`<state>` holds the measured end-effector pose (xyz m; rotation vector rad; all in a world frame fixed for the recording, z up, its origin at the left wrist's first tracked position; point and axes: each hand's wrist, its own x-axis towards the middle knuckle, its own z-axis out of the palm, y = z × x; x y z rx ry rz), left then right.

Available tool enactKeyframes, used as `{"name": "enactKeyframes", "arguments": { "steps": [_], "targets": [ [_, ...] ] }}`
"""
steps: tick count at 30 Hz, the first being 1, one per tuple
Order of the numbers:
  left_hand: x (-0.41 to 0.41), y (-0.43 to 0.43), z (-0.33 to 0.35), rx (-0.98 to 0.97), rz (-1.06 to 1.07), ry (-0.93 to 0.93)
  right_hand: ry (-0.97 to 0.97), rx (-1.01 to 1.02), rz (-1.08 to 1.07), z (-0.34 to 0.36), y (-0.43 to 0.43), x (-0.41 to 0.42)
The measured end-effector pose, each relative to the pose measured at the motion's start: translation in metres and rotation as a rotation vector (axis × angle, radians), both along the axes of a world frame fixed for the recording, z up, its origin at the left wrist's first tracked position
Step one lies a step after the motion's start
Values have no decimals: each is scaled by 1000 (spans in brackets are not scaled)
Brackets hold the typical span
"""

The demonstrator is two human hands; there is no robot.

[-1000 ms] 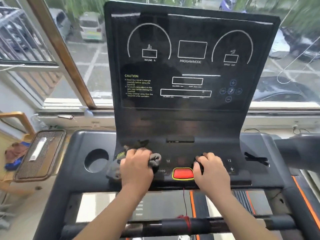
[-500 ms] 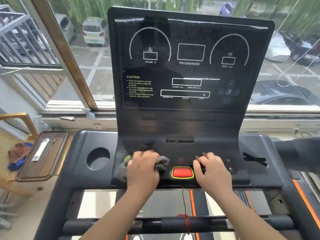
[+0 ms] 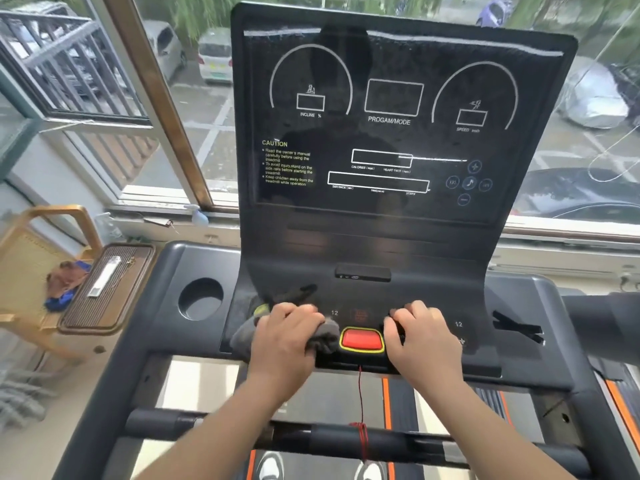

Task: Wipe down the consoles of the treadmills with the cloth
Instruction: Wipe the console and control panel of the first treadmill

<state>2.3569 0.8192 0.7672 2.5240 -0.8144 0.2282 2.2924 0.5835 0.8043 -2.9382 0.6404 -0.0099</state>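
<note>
A black treadmill console (image 3: pixel 398 140) with white dial markings stands upright in front of me. My left hand (image 3: pixel 287 336) grips a bunched grey cloth (image 3: pixel 325 336) with a yellow-green patch and presses it on the lower button panel, just left of the red stop button (image 3: pixel 362 339). My right hand (image 3: pixel 420 336) rests on the panel right of that button, fingers curled over something small and dark that I cannot make out.
A round cup holder (image 3: pixel 201 298) sits in the left deck. A handlebar (image 3: pixel 311 434) with a red cord tied round it crosses below my arms. A wooden chair (image 3: pixel 41 271) and a brown tray (image 3: pixel 107 289) stand at left. Windows lie behind.
My left hand has slid the cloth rightward along the lower panel, closer to the red button. The right hand has stayed put. My view has shifted slightly.
</note>
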Motion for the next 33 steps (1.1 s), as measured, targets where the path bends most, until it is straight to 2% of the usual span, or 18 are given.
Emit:
{"name": "enactKeyframes", "arguments": {
  "steps": [2, 3, 6, 8, 9, 12, 14, 18, 19, 21, 22, 24, 26, 27, 29, 33],
  "targets": [
    [24, 22, 4, 55, -113, -17, 18, -34, 2, 1, -1, 3],
    [36, 31, 7, 86, -59, -11, 18, -50, 2, 1, -1, 4],
    [43, 32, 18, 105, 312, 89, -8, -73, -2, 1, 3, 7],
    [24, 14, 15, 92, 398, 109, -23, -62, -14, 1, 5, 7],
    [12, 7, 13, 73, 343, 96, -28, -57, -17, 0, 5, 6],
    [0, 19, 0, 56, -57, -57, -32, -70, -32, 0, 5, 7],
    [23, 42, 0, 87, -130, -95, -17, -77, -34, 1, 6, 8],
    [52, 47, 21, 111, 383, 171, 20, -8, -59, 7, 7, 13],
    [45, 40, 24, 108, 409, 180, 15, 23, -68, 10, 8, 14],
    [21, 27, 26, 21, 329, 211, -57, 82, -64, 16, 14, 16],
    [11, 24, 23, -41, 270, 256, -128, 137, -41, 19, 20, 17],
    [3, 26, 34, -166, 268, 518, -262, 372, 21, 28, 42, 17],
    [16, 28, 57, -490, 423, 829, -282, 704, 56, 43, 72, 21],
    [23, 29, 69, -653, 504, 909, -254, 823, 74, 50, 87, 23],
    [31, 34, 89, -840, 563, 980, -182, 989, 92, 57, 115, 28],
    [28, 38, 119, -925, 490, 1036, -76, 1242, 93, 62, 141, 35]
  ]
}}
